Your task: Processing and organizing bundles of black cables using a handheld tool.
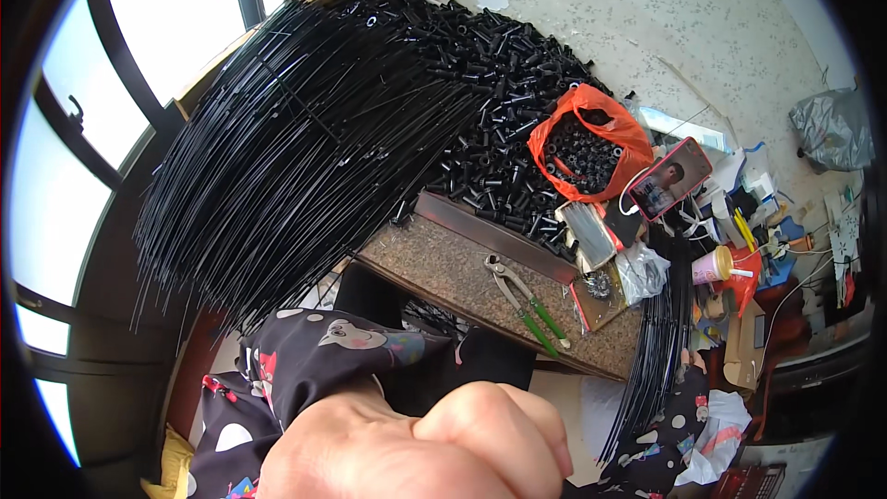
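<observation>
Black rods [654, 351]: the slim bundle lies on my right, at the counter's right end, its lower tips reaching down past the edge.
Long axis of the bundle: it runs from the top down and slightly left, bowed by the lens, roughly along my right side.
Right fingers [687, 359]: just beside the bundle's right edge; they are small and partly lost in the clutter, so I cannot tell how far apart they are or whether they grip a rod.
Bundle from right fingers: directly to their left, so my right hand is by far the nearer.
Left fingers [494, 430]: bent, close under my eyes, well apart from the bundle; their tips are hidden, so I cannot tell how tightly they close or on what.
Green-handled pincers [547, 319]: on the counter [434, 263], between the bundle and the large rod sheaf [296, 157] at left.
</observation>
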`<state>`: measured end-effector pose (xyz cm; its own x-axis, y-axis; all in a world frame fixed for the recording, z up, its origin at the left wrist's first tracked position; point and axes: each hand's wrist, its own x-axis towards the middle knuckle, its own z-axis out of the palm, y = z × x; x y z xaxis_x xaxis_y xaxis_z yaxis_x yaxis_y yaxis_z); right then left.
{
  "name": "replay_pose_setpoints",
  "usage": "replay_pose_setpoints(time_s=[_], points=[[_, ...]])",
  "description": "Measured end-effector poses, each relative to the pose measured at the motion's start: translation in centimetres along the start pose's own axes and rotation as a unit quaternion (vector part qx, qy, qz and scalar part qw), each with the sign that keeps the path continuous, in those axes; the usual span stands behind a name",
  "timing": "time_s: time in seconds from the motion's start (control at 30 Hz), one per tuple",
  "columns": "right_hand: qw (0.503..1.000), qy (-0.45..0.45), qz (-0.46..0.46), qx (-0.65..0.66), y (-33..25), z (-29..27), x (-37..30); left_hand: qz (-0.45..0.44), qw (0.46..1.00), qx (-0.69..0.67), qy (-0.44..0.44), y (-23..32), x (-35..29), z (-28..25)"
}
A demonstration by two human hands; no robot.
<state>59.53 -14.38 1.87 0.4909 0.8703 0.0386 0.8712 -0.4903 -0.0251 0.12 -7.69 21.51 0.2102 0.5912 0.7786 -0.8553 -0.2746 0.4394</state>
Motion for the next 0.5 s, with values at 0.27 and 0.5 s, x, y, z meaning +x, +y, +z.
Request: replay_pose_setpoints(time_s=[0.27, 0.5], points=[[0.997, 0.048, 0.0, -0.054, 2.6, -0.4, -3.2, -0.095, 0.904, 0.415, -0.037, -3.4, 0.0, -10.8], [0.935, -0.024, -0.262, 0.239, -24.6, -8.6, -9.1, -0.24, 0.208, 0.946, 0.069, -6.1, -8.8, -24.1]])
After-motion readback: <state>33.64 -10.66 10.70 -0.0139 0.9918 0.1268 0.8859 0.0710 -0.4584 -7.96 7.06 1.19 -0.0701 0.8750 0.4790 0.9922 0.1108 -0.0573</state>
